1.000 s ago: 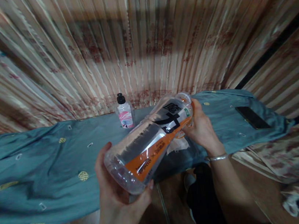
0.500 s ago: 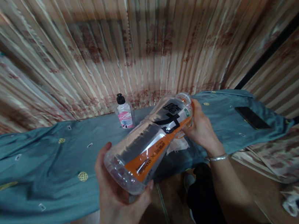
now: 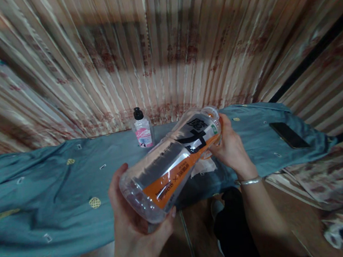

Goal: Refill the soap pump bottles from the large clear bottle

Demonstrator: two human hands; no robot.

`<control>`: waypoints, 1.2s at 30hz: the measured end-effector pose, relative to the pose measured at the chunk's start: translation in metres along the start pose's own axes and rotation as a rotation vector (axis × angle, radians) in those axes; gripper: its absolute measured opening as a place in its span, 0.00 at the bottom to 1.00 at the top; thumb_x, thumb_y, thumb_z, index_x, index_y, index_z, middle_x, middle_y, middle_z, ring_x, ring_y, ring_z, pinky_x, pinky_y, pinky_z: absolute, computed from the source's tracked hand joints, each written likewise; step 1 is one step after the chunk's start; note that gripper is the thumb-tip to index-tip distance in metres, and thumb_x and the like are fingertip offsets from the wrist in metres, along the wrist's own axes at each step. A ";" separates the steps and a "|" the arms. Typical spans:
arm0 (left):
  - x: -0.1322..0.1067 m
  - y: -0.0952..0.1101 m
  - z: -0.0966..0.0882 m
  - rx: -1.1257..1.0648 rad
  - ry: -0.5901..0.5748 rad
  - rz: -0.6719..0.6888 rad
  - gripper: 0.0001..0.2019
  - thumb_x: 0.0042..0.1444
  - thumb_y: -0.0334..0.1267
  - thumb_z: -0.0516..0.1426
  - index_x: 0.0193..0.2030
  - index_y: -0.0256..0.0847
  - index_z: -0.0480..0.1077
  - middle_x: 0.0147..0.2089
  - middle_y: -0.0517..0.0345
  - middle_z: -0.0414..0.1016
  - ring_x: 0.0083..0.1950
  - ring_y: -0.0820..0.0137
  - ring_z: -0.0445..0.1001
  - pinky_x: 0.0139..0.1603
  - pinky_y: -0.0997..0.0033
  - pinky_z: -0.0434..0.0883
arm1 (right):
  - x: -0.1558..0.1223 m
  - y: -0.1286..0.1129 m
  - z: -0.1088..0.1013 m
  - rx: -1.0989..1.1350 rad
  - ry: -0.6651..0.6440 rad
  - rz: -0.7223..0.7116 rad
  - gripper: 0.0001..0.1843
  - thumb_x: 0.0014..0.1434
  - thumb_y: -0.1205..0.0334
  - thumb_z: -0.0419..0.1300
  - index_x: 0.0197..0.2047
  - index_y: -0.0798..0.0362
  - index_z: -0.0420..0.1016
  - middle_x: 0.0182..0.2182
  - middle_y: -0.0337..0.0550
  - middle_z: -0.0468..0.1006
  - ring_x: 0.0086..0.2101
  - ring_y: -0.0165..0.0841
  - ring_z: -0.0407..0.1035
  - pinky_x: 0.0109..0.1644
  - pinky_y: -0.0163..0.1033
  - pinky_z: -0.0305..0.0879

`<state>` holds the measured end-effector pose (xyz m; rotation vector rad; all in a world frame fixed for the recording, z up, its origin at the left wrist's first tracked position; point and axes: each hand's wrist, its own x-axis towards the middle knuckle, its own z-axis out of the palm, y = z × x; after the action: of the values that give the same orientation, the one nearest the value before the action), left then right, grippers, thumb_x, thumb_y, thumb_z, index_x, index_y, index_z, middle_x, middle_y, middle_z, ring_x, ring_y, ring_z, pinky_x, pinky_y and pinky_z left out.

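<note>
a pleated curtain [image 3: 149, 63] printed in red rises right behind a long surface spread with a blue-green cloth [image 3: 58, 187], closing off the far side. over the near part of the cloth is the large clear plastic bottle [image 3: 169, 167] with an orange and black label, tilted, its base toward the lower left and its neck end toward the upper right.

both hands are grasping it, one at each end. the left hand [image 3: 134, 236] cups the base, thumb and fingers spread to either side, probably because that end is too broad to wrap. the right hand [image 3: 230, 148] curls its fingers around the narrower neck end, which likely keeps the length from swinging. that hand covers part of the neck, so whether a cap is on is hard to tell.

beyond the large bottle, near the curtain, a small squeeze bottle [image 3: 143, 134] with a black top and pink label stands upright, apart from both hands. a dark phone [image 3: 289, 135] lies flat toward the right end, well clear of the grip. a crumpled white piece, perhaps tissue [image 3: 203, 166], shows under the neck end, partly hidden by it. a silver bracelet [image 3: 251, 181] circles the right wrist.
</note>
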<state>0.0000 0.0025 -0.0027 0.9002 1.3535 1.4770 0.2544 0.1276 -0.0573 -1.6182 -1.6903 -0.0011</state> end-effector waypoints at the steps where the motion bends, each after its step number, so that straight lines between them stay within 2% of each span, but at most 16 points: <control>1: 0.000 0.000 0.000 -0.003 -0.001 -0.005 0.53 0.36 0.37 0.77 0.71 0.54 0.61 0.65 0.51 0.76 0.58 0.50 0.84 0.59 0.51 0.83 | 0.000 0.000 0.000 0.001 0.002 0.002 0.51 0.58 0.44 0.63 0.76 0.62 0.53 0.61 0.70 0.78 0.56 0.59 0.78 0.57 0.63 0.77; 14: 0.000 0.000 0.000 -0.022 -0.009 -0.013 0.53 0.36 0.36 0.77 0.70 0.54 0.61 0.64 0.52 0.77 0.58 0.52 0.85 0.58 0.55 0.83 | 0.000 -0.001 0.000 0.013 0.021 -0.018 0.49 0.58 0.45 0.63 0.75 0.60 0.54 0.60 0.69 0.78 0.55 0.58 0.79 0.56 0.63 0.78; 20: -0.001 0.001 0.002 -0.027 -0.005 -0.028 0.54 0.37 0.38 0.77 0.72 0.53 0.59 0.65 0.50 0.76 0.59 0.49 0.83 0.60 0.47 0.82 | -0.001 0.001 0.001 0.004 0.031 -0.033 0.48 0.59 0.46 0.63 0.76 0.58 0.54 0.59 0.68 0.79 0.54 0.57 0.80 0.54 0.61 0.78; 27: 0.000 0.000 0.000 -0.014 -0.005 -0.019 0.54 0.36 0.38 0.78 0.71 0.53 0.60 0.63 0.51 0.76 0.58 0.51 0.84 0.60 0.49 0.82 | 0.000 0.001 0.001 0.029 0.013 -0.007 0.51 0.59 0.44 0.62 0.77 0.60 0.52 0.60 0.70 0.79 0.55 0.58 0.79 0.55 0.64 0.78; 32: 0.001 0.001 0.000 -0.026 -0.012 -0.051 0.56 0.35 0.37 0.79 0.71 0.52 0.59 0.64 0.50 0.76 0.58 0.48 0.84 0.61 0.44 0.82 | -0.001 0.004 0.001 0.027 0.010 -0.015 0.53 0.59 0.42 0.63 0.78 0.61 0.51 0.62 0.71 0.78 0.56 0.59 0.78 0.56 0.65 0.77; 36: 0.001 0.002 0.001 -0.013 -0.002 -0.038 0.55 0.35 0.38 0.78 0.71 0.52 0.60 0.63 0.50 0.77 0.58 0.49 0.84 0.62 0.44 0.81 | -0.002 0.007 0.004 0.010 0.030 -0.028 0.53 0.60 0.42 0.63 0.79 0.58 0.49 0.64 0.70 0.76 0.58 0.59 0.77 0.57 0.66 0.77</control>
<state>0.0006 0.0034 -0.0007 0.8631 1.3512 1.4541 0.2578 0.1288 -0.0642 -1.5791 -1.6874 -0.0303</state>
